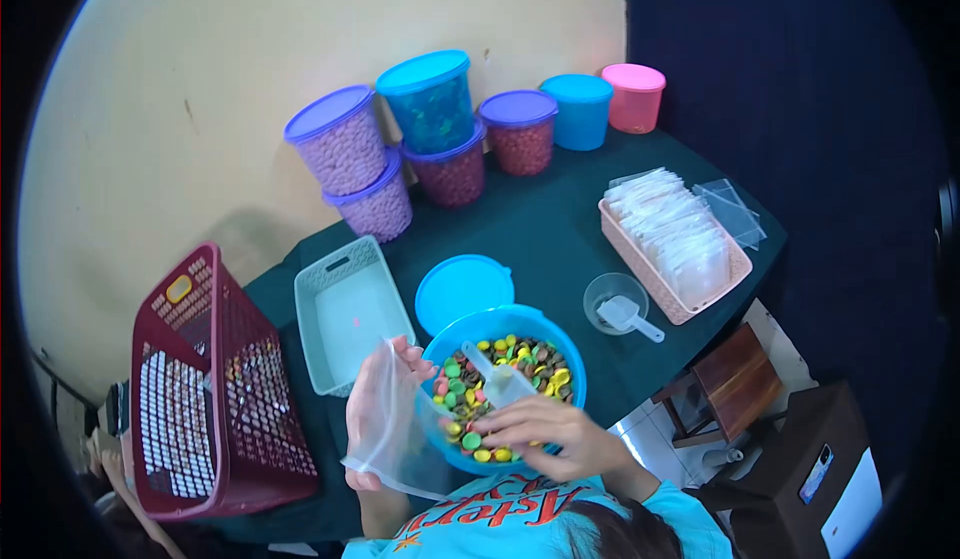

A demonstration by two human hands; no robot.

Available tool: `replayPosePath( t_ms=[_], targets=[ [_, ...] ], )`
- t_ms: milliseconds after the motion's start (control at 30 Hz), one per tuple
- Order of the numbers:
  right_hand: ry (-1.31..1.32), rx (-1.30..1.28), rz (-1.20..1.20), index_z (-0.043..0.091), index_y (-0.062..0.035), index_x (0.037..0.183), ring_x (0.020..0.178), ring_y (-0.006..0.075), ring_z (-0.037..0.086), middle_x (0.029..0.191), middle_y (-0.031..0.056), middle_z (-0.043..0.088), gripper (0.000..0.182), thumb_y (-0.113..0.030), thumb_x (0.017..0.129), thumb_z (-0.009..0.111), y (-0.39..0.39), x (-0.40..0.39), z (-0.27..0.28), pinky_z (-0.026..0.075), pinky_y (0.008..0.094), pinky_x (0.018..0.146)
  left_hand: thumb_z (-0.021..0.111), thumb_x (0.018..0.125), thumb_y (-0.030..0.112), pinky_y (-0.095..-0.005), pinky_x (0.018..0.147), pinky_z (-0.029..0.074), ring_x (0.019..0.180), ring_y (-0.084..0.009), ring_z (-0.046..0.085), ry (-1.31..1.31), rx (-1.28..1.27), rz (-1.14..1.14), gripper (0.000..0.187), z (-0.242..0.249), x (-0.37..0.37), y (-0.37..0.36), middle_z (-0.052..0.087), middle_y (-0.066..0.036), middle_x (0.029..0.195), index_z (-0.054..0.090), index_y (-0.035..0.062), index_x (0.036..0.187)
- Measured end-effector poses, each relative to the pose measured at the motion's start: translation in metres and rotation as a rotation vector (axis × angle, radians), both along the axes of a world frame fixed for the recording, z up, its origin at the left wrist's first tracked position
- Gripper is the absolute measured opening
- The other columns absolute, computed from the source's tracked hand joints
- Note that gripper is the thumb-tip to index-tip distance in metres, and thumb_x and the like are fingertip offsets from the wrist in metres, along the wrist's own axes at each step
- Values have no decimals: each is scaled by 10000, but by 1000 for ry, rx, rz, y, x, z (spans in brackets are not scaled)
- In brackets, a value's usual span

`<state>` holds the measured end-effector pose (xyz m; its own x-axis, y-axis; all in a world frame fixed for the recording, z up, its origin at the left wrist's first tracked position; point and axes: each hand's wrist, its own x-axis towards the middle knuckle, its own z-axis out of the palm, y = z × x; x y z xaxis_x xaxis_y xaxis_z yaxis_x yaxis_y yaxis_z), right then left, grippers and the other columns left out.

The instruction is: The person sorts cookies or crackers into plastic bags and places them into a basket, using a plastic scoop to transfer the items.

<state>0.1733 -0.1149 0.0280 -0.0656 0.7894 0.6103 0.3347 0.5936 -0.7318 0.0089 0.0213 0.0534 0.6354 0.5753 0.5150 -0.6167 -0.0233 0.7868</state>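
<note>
My left hand (372, 409) is closed on a clear plastic zip bag (405, 444), which hangs at the left rim of a blue tub (578, 354). Inside the tub are many round candies (548, 357) in yellow, green, brown and pink. A clear scoop (508, 384) rests on top of them, handle up. Just below the scoop, my right hand (545, 431) reaches over the candies with bent fingers, its fingertips close to the bag. What those fingers pinch is too small to make out. The tub's round blue lid (465, 294) lies behind it.
At left stand a maroon basket (225, 389) and a pale green tray (350, 309). Several lidded tubs (425, 109) line the wall. To the right are a clear bowl (600, 294) with a second scoop (628, 317) and a pink basket (640, 259) of plastic bags. A wooden stool (735, 384) stands beyond the table edge.
</note>
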Motion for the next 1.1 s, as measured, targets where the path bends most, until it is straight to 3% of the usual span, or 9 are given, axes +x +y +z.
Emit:
replayPosePath(
  t_ms=[133,200,267,333,467,733,800,867,1100],
  targets=[
    [14,13,-137,610,-32,951,911,237,582,1000,98,613,238,37,726,570,-4,-4,7,439,331,782,780,390,476,-406,982,301,1151,-308,413,-217,-16,-186,1150,-3,-13,-9,369,-203,1259,279,-80,1263],
    [17,34,-141,615,-32,936,875,237,591,979,95,620,235,51,721,571,-7,-10,15,448,323,752,765,439,473,-385,957,299,1128,-286,411,-58,-152,-58,1090,1,-16,-26,384,-186,1230,300,-75,1258],
    [17,75,-209,618,-32,917,843,235,595,950,90,627,248,73,696,580,-11,-15,20,456,323,745,773,433,505,-381,907,339,1120,-278,417,31,30,3,1095,-2,-14,-26,419,-191,1204,329,-94,1234],
    [-42,132,-239,610,-37,932,851,229,589,989,90,613,289,88,673,586,-12,-15,22,459,327,751,755,464,448,-341,929,275,1088,-237,394,111,46,-46,1052,5,-19,-27,410,-131,1117,309,-78,1258],
    [-161,333,-397,587,-70,1012,961,236,557,1096,85,562,382,80,662,605,-15,-22,50,445,356,803,748,463,414,-345,990,198,1148,-264,352,251,287,-247,1055,7,-22,-20,348,-159,1216,294,-85,1275],
    [-244,323,-332,594,-102,1002,988,208,548,1048,44,577,372,-22,652,689,6,-40,51,430,355,832,785,512,461,-372,1034,152,1254,-257,227,192,-144,-617,1188,-3,-22,-42,185,-139,1337,105,-37,1349],
    [-246,315,-432,596,-100,978,934,198,550,1013,35,585,352,-29,649,700,12,-47,44,440,345,793,790,502,471,-374,1038,148,1269,-247,210,235,-524,-644,1203,2,-28,-52,150,-143,1363,100,-32,1350],
    [-253,298,-433,598,-99,965,893,201,544,987,29,590,347,-39,642,711,18,-50,39,443,342,768,756,514,522,-362,1039,160,1276,-239,207,189,-544,-723,1189,-29,-29,-49,136,-148,1382,114,-28,1350],
    [-226,427,-562,609,-120,897,850,189,521,882,-4,556,335,-57,589,724,25,-65,11,422,349,754,716,527,567,-355,1038,173,1280,-244,207,127,-620,-594,1182,-24,-34,-44,157,-150,1383,116,-34,1349]
  ],
)
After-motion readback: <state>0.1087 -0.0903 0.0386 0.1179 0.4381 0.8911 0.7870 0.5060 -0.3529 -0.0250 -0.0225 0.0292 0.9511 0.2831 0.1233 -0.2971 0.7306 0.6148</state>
